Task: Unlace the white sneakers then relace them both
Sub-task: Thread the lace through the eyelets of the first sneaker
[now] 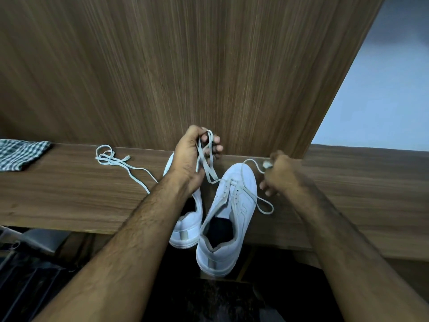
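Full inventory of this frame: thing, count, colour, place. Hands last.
right sneaker: 1, white, shelf front edge, heel overhanging, lace partly threaded
left sneaker: 1, white, beside it, partly hidden by the left forearm
loose lace: 1, white, lying on the shelf at left
checked cloth: 1, green-white, shelf far left
shelf: 1, brown wood grain
back panel: 1, brown wood, upright behind shelf
left hand: holds bunched lace end
right hand: pinches other lace end

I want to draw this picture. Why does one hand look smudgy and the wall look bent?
Head view: the right hand is smeared by motion blur; the left hand holding the lace is sharper; the wide lens bends the wood wall; lighting is dim.
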`<action>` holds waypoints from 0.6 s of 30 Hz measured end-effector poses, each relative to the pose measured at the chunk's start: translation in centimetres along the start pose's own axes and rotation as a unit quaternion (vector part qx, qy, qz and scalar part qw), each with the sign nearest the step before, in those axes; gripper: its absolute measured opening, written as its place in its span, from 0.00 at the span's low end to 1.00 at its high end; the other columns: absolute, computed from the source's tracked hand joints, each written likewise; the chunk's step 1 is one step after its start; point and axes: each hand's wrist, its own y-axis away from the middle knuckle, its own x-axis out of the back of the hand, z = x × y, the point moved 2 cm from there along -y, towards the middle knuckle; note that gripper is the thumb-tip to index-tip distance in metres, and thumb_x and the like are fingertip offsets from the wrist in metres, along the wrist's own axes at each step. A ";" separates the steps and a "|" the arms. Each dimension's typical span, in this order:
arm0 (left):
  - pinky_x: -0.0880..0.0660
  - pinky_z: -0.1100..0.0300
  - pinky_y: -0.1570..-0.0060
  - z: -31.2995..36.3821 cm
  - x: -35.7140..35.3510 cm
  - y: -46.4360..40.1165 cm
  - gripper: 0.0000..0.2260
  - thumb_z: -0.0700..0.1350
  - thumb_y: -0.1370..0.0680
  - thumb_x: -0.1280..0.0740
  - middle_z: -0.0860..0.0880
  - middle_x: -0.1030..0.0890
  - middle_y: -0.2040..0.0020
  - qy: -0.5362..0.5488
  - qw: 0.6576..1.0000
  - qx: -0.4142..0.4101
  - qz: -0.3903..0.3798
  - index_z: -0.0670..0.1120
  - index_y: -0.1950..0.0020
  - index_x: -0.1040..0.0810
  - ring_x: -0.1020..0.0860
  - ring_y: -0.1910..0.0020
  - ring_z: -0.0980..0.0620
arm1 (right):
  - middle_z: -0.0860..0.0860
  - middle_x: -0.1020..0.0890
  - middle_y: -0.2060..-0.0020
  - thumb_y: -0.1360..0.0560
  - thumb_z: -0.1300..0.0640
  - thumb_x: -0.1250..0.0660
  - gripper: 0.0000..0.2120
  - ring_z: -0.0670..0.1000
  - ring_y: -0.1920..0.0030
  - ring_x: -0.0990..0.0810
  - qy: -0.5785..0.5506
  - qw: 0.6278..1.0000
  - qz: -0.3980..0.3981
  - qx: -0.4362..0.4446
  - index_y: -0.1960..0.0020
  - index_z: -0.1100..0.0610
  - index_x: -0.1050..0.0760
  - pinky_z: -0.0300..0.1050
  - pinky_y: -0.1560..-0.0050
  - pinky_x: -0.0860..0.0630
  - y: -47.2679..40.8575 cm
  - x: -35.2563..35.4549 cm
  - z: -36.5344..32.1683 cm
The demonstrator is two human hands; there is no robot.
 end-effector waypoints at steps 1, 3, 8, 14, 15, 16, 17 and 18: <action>0.27 0.57 0.61 0.0 -0.1 0.1 0.14 0.43 0.19 0.40 0.45 0.19 0.62 -0.047 0.999 -0.006 -0.005 0.47 0.66 0.29 0.20 0.63 0.49 | 0.53 0.14 0.61 0.25 0.58 0.37 0.17 0.57 0.58 0.14 0.015 0.999 -0.028 0.015 0.37 0.52 0.33 0.62 0.50 0.18 -0.2 -0.7 0.2; 0.25 0.59 0.60 -0.4 -0.5 0.2 0.12 0.42 0.19 0.38 0.45 0.16 0.56 -0.157 0.987 -0.024 -0.026 0.44 0.62 0.23 0.19 0.57 0.49 | 0.55 0.19 0.44 0.24 0.61 0.36 0.25 0.58 0.45 0.17 -0.003 0.994 -0.028 0.101 0.28 0.51 0.34 0.59 0.45 0.19 0.3 -1.1 -0.8; 0.22 0.48 0.52 -1.3 -1.5 1.0 0.10 0.45 0.19 0.32 0.35 0.17 0.53 -0.212 0.974 -0.008 -0.073 0.39 0.51 0.17 0.19 0.54 0.37 | 0.46 0.16 0.50 0.17 0.51 0.39 0.11 0.45 0.53 0.17 -0.405 0.904 -0.074 0.115 0.37 0.49 0.23 0.42 0.56 0.24 2.7 -0.1 -4.7; 0.27 0.63 0.68 -0.7 -1.4 1.3 0.12 0.42 0.19 0.35 0.49 0.22 0.67 -0.230 0.972 -0.015 -0.036 0.43 0.63 0.23 0.24 0.70 0.55 | 0.50 0.18 0.62 0.20 0.46 0.33 0.09 0.46 0.62 0.24 -0.305 0.939 0.003 0.157 0.52 0.49 0.17 0.47 0.58 0.25 1.7 -0.6 -3.3; 0.29 0.62 0.68 -0.6 -1.3 1.1 0.13 0.43 0.20 0.35 0.49 0.23 0.67 -0.232 0.972 -0.018 -0.026 0.45 0.64 0.24 0.25 0.70 0.55 | 0.52 0.17 0.62 0.22 0.45 0.33 0.09 0.47 0.62 0.23 -0.312 0.938 0.005 0.150 0.54 0.48 0.17 0.49 0.58 0.24 1.5 -0.4 -3.1; 0.29 0.61 0.66 -0.5 -1.2 0.9 0.13 0.45 0.20 0.34 0.49 0.23 0.65 -0.238 0.971 -0.020 -0.019 0.47 0.65 0.24 0.25 0.68 0.55 | 0.54 0.16 0.62 0.23 0.45 0.32 0.09 0.48 0.62 0.22 -0.314 0.938 0.011 0.146 0.55 0.48 0.17 0.51 0.57 0.22 1.4 -0.3 -2.9; 0.28 0.60 0.64 -0.7 -1.0 0.6 0.13 0.45 0.21 0.34 0.49 0.23 0.64 -0.244 0.969 -0.024 -0.013 0.48 0.66 0.24 0.24 0.64 0.53 | 0.54 0.16 0.62 0.23 0.45 0.31 0.09 0.48 0.62 0.21 -0.307 0.941 0.022 0.143 0.55 0.49 0.17 0.51 0.56 0.21 1.2 -0.2 -2.7; 0.27 0.60 0.62 -0.7 -1.0 0.4 0.14 0.44 0.20 0.35 0.50 0.22 0.65 -0.239 0.971 -0.026 -0.001 0.48 0.66 0.24 0.22 0.59 0.52 | 0.51 0.17 0.65 0.23 0.47 0.30 0.09 0.46 0.62 0.21 -0.292 0.945 0.037 0.141 0.56 0.50 0.17 0.51 0.55 0.20 1.0 0.0 -2.5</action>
